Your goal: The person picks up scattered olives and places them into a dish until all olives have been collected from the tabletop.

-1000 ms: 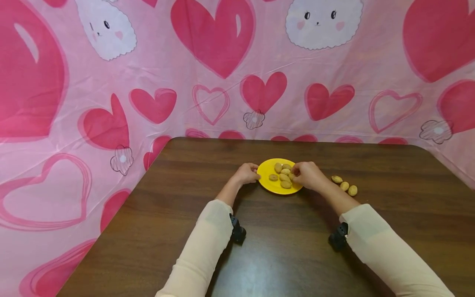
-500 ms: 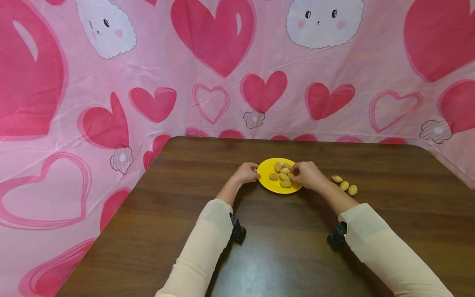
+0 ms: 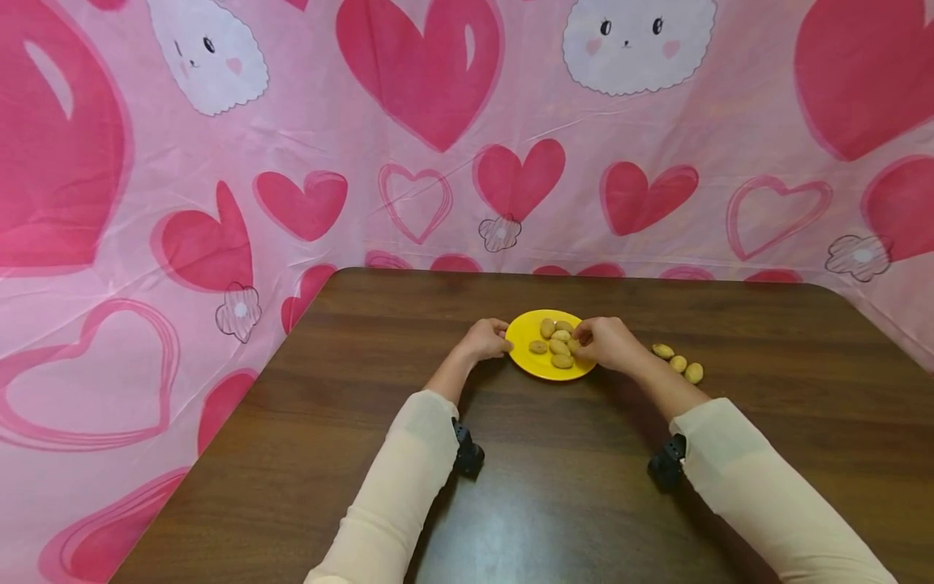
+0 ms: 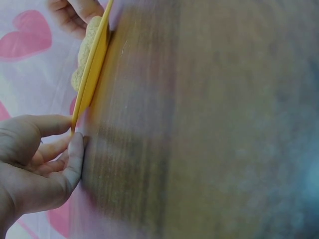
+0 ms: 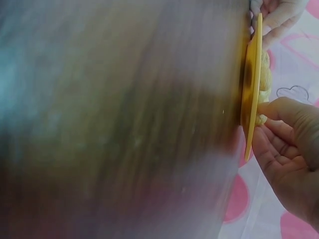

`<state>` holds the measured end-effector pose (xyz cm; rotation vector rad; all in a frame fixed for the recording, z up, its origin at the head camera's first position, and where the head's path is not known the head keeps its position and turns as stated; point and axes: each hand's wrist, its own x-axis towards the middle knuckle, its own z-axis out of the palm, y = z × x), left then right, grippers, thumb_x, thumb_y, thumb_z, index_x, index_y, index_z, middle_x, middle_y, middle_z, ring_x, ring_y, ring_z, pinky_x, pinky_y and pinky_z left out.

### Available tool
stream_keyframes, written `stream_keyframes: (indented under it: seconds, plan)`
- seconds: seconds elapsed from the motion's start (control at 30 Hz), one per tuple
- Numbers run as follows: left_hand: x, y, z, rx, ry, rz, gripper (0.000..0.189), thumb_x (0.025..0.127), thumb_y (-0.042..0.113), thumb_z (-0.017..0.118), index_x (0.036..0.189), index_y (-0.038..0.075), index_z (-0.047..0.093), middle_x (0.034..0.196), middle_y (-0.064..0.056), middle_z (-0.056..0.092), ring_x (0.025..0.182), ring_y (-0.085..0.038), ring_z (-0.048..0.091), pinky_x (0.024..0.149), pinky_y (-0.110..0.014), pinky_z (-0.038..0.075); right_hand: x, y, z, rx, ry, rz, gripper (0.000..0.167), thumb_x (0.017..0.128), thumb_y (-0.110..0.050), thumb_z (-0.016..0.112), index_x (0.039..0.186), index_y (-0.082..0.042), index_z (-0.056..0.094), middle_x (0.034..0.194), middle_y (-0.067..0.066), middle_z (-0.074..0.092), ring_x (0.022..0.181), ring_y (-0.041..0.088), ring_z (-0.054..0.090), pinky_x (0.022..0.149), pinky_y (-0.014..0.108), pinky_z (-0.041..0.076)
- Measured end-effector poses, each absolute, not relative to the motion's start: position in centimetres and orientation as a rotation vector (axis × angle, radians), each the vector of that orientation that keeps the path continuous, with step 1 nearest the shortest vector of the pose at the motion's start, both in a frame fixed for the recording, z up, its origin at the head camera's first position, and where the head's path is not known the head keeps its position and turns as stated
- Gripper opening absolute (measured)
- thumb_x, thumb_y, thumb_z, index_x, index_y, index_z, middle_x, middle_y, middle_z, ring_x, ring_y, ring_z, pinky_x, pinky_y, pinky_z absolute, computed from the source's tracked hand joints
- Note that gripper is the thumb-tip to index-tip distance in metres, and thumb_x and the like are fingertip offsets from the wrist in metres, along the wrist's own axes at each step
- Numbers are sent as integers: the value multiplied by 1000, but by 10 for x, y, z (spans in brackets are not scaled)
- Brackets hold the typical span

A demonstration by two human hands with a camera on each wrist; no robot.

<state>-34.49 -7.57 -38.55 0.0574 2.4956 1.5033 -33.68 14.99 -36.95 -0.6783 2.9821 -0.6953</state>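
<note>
A person's left hand clamps the rim of a yellow plate just right of center frame while the right hand works at its opposite side, thumb and finger closed on a nut. The step in hand appears to be arranging what look like nuts in the shell on the plate; whether this one is being set down or picked up cannot be told, though placing seems likelier. If so, the next move calls for the right fingertips to part and rise without nudging its neighbors, the left grip holding the rim steady. The plate, round and shallow with a plain, smooth surface, sits on a dark wooden table. Its nuts, oval, tan and rough-skinned, gather mostly right of its middle, one lying apart toward the left. Three loose nuts rest in a slanting row on the wood, right of center frame, beyond the right wrist. A pink heart-print backdrop fills the upper frame.
</note>
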Motion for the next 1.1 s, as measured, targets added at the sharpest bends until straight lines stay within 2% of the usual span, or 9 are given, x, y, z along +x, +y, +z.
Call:
stream_keyframes:
  seconds: [0.53,0.8,1.0,1.1]
  plan:
    - [-345,-75,-385,53,2514,1486,43,84,-2,63,125,-5,51,105,-15,55,85,-19,55,78,-28,52,-338,180,-365,-615,3044,-911,20,79,-6,68,95,6,65,80,9,64,75,23,58,67,34,52]
    - [-344,-75,-385,53,2502,1504,43,83,-2,63,124,-6,52,101,-13,55,84,-19,55,77,-29,53,-337,198,-359,-474,3021,-963,23,84,-11,65,100,5,64,88,14,64,77,24,58,70,36,52]
    - [-343,-75,-384,52,2509,1493,43,84,-2,63,125,-6,52,104,-14,55,86,-20,55,77,-28,52,-334,213,-354,-436,3041,-945,26,85,-15,65,103,4,64,91,15,65,76,24,57,65,31,50]
    - [-343,-75,-384,51,2512,1486,43,84,-2,63,125,-5,51,104,-14,55,87,-20,55,77,-29,52,-333,221,-354,-402,3045,-933,27,85,-17,64,103,4,64,92,15,65,76,24,55,68,32,48]
